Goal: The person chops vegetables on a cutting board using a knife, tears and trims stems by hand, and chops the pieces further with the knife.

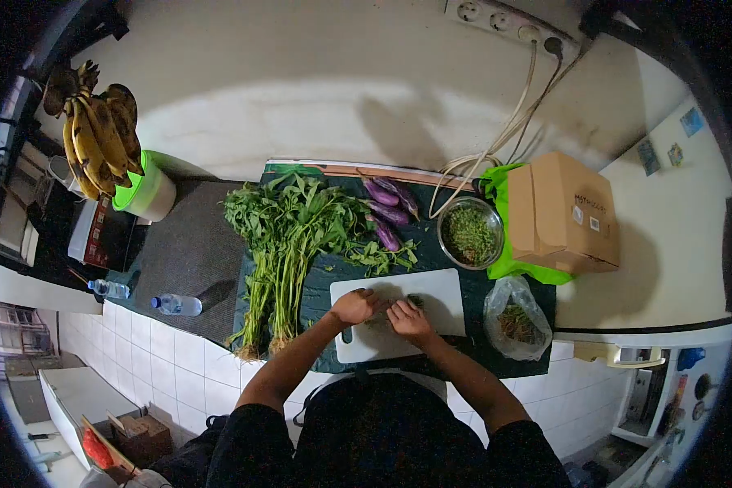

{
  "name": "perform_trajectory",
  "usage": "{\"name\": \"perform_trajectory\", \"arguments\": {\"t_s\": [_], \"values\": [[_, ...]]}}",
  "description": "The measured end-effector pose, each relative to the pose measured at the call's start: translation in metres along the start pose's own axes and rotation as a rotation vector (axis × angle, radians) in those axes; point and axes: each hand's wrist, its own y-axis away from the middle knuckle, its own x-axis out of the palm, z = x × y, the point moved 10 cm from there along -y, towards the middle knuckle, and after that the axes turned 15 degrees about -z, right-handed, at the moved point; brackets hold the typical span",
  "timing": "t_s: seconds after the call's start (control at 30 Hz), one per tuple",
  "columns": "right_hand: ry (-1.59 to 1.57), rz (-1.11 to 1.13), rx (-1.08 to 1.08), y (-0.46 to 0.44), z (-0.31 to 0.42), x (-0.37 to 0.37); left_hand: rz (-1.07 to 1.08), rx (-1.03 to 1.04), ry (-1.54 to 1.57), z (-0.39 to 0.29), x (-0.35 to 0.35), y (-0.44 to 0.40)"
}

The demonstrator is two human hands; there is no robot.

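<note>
Over a white cutting board [443, 297], both hands work close together. My left hand [355, 307] is closed, its fingers curled in and turned toward the right one. My right hand [411, 320] is also closed, fingertips pinched together; what either holds is too small or hidden to make out. A little dark green bit of plant [416, 301] lies on the board just beyond my right fingers. Left of the board lies a big bundle of leafy greens [301, 220] with long stems and roots. Loose leafy sprigs [382, 259] rest at the board's far edge.
Several purple eggplants [389, 203] lie behind. Right of them stand a metal bowl [442, 232] of small green pieces, a plastic bag [537, 329] of scraps and a cardboard box [557, 211]. Water bottles [176, 305], a green-lidded tub [150, 195] and hanging bananas [98, 142] are left.
</note>
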Motion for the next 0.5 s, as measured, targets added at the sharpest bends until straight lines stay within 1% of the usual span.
{"name": "perform_trajectory", "arguments": {"t_s": [0.07, 0.1, 0.17, 0.2, 0.23, 0.27, 0.33, 0.37, 0.4, 0.47, 0.5], "values": [[0.09, -0.276, -0.048, 0.011, 0.006, -0.005, -0.004, 0.044, -0.018, 0.004, 0.008, 0.0], [0.094, -0.278, -0.048, 0.009, 0.009, -0.011, -0.03, 0.027, 0.035, 0.007, 0.007, -0.001], [0.12, -0.168, 0.054, 0.003, 0.005, -0.022, -0.061, 0.014, 0.093, 0.012, 0.006, -0.005], [0.125, -0.163, 0.054, 0.003, 0.005, -0.025, -0.107, -0.013, 0.161, 0.016, 0.001, -0.008], [0.073, -0.138, 0.099, 0.005, 0.002, -0.025, -0.151, -0.04, 0.232, 0.018, -0.004, -0.009], [0.021, -0.113, 0.145, 0.007, -0.002, -0.026, -0.152, -0.039, 0.241, 0.017, -0.004, -0.009], [-0.011, -0.128, 0.178, 0.012, -0.007, -0.033, -0.16, -0.178, 0.318, 0.027, -0.009, -0.011], [-0.048, -0.15, 0.206, 0.013, -0.01, -0.037, -0.116, -0.15, 0.342, 0.024, -0.01, -0.012], [-0.049, -0.148, 0.207, 0.014, -0.008, -0.039, -0.114, -0.151, 0.344, 0.027, -0.004, -0.01], [-0.112, -0.143, 0.308, 0.016, -0.015, -0.041, -0.079, 0.043, 0.283, 0.017, 0.012, -0.007], [-0.11, -0.145, 0.306, 0.016, -0.016, -0.042, -0.08, 0.045, 0.281, 0.015, 0.006, -0.009]]}}
